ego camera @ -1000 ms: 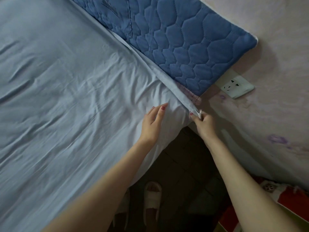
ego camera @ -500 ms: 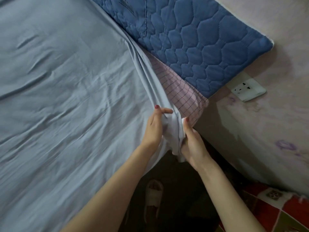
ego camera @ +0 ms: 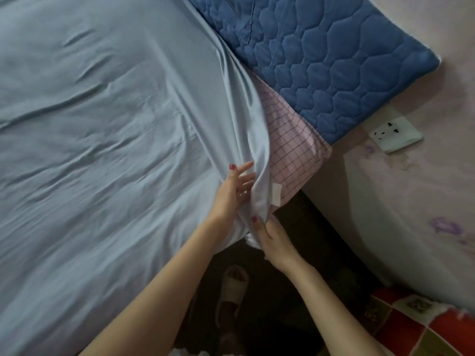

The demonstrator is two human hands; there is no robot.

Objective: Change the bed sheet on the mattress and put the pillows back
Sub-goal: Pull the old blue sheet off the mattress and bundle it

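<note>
A pale blue bed sheet (ego camera: 102,150) covers most of the mattress. Its near corner is pulled back off the mattress corner, baring a pink checked cover (ego camera: 290,142) beneath. My left hand (ego camera: 232,192) lies against the bunched sheet corner, fingers spread and slipped into the folds. My right hand (ego camera: 270,235) grips the sheet's gathered corner edge just below, thumb on top. A white tag (ego camera: 276,197) hangs from the sheet corner. A dark blue quilted pillow (ego camera: 321,60) leans at the head of the bed against the wall.
A pinkish wall (ego camera: 411,201) with a white socket (ego camera: 395,134) runs right of the bed. Dark floor shows in the gap between bed and wall, with my slippered foot (ego camera: 232,286) there. A red patterned cloth (ego camera: 424,327) lies at bottom right.
The sheet corner has come off the mattress corner, exposing the pink checked cover. Both hands moved down and toward me, gathering the corner fabric; my right hand now grips lower.
</note>
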